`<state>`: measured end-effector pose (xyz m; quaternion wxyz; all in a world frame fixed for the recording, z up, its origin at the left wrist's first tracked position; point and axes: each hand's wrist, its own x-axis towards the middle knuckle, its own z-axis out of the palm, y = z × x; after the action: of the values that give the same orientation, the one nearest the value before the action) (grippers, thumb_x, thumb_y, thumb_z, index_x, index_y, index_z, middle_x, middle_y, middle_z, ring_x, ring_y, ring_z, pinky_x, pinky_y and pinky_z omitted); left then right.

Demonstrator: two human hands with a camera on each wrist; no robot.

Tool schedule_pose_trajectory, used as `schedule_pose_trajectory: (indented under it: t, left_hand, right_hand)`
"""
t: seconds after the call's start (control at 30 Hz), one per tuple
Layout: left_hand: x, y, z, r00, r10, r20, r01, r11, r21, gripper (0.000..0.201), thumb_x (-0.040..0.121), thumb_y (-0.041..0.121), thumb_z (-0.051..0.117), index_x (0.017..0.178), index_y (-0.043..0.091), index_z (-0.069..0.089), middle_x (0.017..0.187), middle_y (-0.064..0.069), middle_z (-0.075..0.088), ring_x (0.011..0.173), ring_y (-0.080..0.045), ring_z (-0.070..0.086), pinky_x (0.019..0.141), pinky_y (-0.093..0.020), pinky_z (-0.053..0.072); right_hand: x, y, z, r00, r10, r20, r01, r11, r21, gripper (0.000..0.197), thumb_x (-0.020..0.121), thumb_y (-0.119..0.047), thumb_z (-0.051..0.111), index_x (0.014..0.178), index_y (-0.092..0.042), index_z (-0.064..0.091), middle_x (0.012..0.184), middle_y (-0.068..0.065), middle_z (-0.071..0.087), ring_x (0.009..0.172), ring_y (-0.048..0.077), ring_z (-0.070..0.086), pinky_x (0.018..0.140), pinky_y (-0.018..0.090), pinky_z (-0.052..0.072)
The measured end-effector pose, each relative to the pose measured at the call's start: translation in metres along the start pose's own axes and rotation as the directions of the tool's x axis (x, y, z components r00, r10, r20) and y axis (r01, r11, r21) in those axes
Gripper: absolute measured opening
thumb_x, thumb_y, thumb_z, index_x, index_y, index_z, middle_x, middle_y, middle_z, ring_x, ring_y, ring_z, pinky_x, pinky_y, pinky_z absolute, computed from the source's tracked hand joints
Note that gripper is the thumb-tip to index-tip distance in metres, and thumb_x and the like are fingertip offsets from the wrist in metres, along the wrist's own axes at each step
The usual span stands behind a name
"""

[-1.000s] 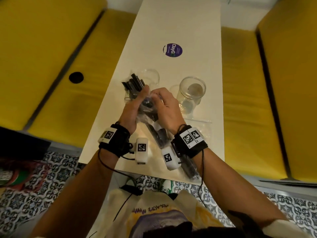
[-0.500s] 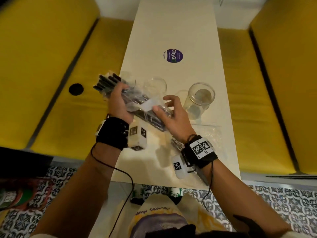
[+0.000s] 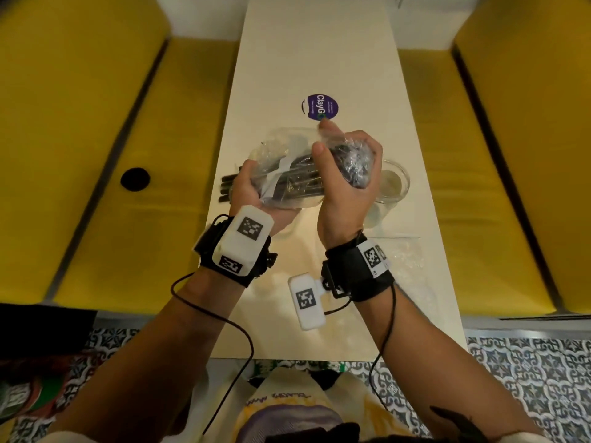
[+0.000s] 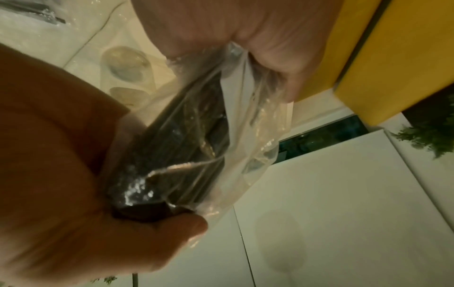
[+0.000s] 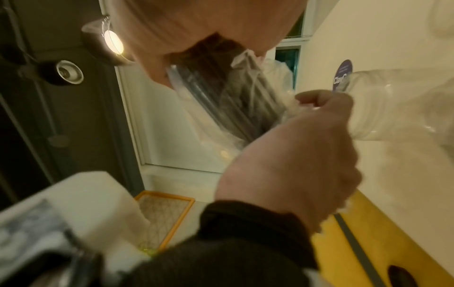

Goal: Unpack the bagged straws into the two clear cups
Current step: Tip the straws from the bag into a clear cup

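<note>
A clear plastic bag (image 3: 287,174) of black straws (image 3: 227,187) is held level above the white table (image 3: 319,59). My left hand (image 3: 252,190) grips the bundle's left end, where bare straw ends stick out of the bag. My right hand (image 3: 348,174) clutches the crumpled right end of the bag, thumb on top. In the left wrist view the bag (image 4: 209,136) runs from my left hand up to my right hand (image 4: 245,29). One clear cup (image 3: 395,187) stands just right of my right hand. A second clear cup (image 3: 284,137) shows partly behind the bag.
An empty clear bag (image 3: 406,254) lies flat on the table near my right wrist. A purple round sticker (image 3: 319,106) sits on the table beyond the hands. Yellow benches (image 3: 96,155) flank the table on both sides.
The bundle has swung round and moved right, over the cups. My right hand went from lying flat against the bag to clutching its right end.
</note>
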<state>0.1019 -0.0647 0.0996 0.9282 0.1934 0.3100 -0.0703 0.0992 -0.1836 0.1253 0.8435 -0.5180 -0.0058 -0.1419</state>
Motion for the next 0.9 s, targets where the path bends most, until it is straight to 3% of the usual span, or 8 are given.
schedule_pose_trajectory:
  t: [0.17,0.23,0.37,0.47,0.53,0.67,0.8,0.9]
  left_hand:
    - [-0.007,-0.008,0.007,0.997,-0.064,-0.045,0.066,0.996,0.052,0.063,0.082,0.039,0.07,0.141,0.017,0.064,0.132,-0.021,0.07,0.116,-0.039,0.065,0.095,-0.048,0.053]
    - [-0.005,-0.006,0.004,0.989,-0.145,-0.011,0.145,0.974,0.173,0.065,0.085,0.058,0.072,0.14,0.023,0.066,0.137,-0.018,0.068,0.122,-0.038,0.063,0.104,-0.054,0.049]
    - [0.001,0.011,-0.015,0.98,-0.2,-0.003,0.188,0.918,0.35,0.103,0.073,0.09,0.062,0.14,0.011,0.061,0.137,-0.02,0.067,0.128,-0.041,0.065,0.112,-0.056,0.046]
    - [0.01,0.019,-0.043,0.98,0.021,-0.198,0.081,0.868,0.49,0.07,0.092,0.07,0.056,0.121,0.007,0.064,0.113,-0.01,0.068,0.097,-0.026,0.067,0.082,-0.038,0.05]
    - [0.021,0.018,-0.056,0.907,0.336,-0.253,-0.006,0.612,0.791,0.029,0.097,0.031,0.064,0.119,0.012,0.061,0.114,-0.009,0.059,0.083,-0.017,0.06,0.068,-0.028,0.044]
    - [0.056,0.012,-0.065,0.909,0.416,0.038,-0.016,-0.056,0.998,0.108,0.079,0.026,0.09,0.162,0.011,0.023,0.159,-0.012,0.037,0.143,-0.029,0.045,0.117,-0.042,0.043]
    - [0.078,0.006,-0.054,0.919,0.345,0.191,-0.12,-0.217,0.969,0.143,0.066,0.051,0.096,0.168,0.014,0.003,0.175,-0.008,0.016,0.161,-0.027,0.019,0.13,-0.044,0.024]
    - [0.094,0.0,-0.056,0.895,0.378,0.239,-0.196,-0.149,0.969,0.144,0.051,0.069,0.095,0.166,0.032,0.014,0.169,0.003,0.036,0.154,-0.021,0.039,0.125,-0.047,0.038]
  right_hand:
    - [0.024,-0.009,0.008,0.996,-0.001,-0.086,-0.005,0.997,-0.077,0.038,0.075,0.011,0.082,0.101,-0.007,0.061,0.085,0.007,0.071,0.079,0.025,0.069,0.084,0.058,0.061]
    - [0.038,-0.015,0.01,0.993,-0.016,-0.115,0.006,0.996,-0.087,0.038,0.071,0.011,0.081,0.099,-0.007,0.063,0.084,0.007,0.07,0.077,0.025,0.067,0.079,0.05,0.061]
    - [0.075,-0.026,0.006,0.988,-0.096,-0.118,0.084,0.991,-0.103,0.038,0.07,0.011,0.079,0.096,-0.012,0.064,0.097,0.038,0.063,0.081,0.054,0.065,0.076,0.064,0.062]
    - [0.099,-0.03,0.0,0.974,-0.216,-0.064,0.203,0.965,-0.164,0.038,0.072,0.012,0.077,0.099,-0.01,0.064,0.105,0.039,0.062,0.083,0.051,0.066,0.072,0.065,0.061]
    - [0.104,-0.03,-0.001,0.961,-0.275,-0.003,0.267,0.937,-0.226,0.035,0.074,0.015,0.074,0.101,-0.003,0.062,0.099,0.022,0.064,0.079,0.024,0.066,0.069,0.045,0.06]
    - [0.104,-0.017,0.005,0.947,-0.303,0.105,0.321,0.897,-0.305,0.029,0.076,0.015,0.073,0.102,0.004,0.063,0.096,0.005,0.063,0.08,0.015,0.062,0.069,0.034,0.056]
    - [0.101,-0.009,0.009,0.944,-0.313,0.107,0.331,0.88,-0.341,0.025,0.078,0.015,0.073,0.101,0.011,0.064,0.095,0.006,0.063,0.083,0.012,0.063,0.073,0.031,0.056]
    - [0.1,-0.005,0.01,0.943,-0.321,0.091,0.332,0.874,-0.356,0.024,0.08,0.016,0.072,0.102,0.012,0.063,0.094,0.006,0.063,0.082,0.006,0.062,0.073,0.029,0.056]
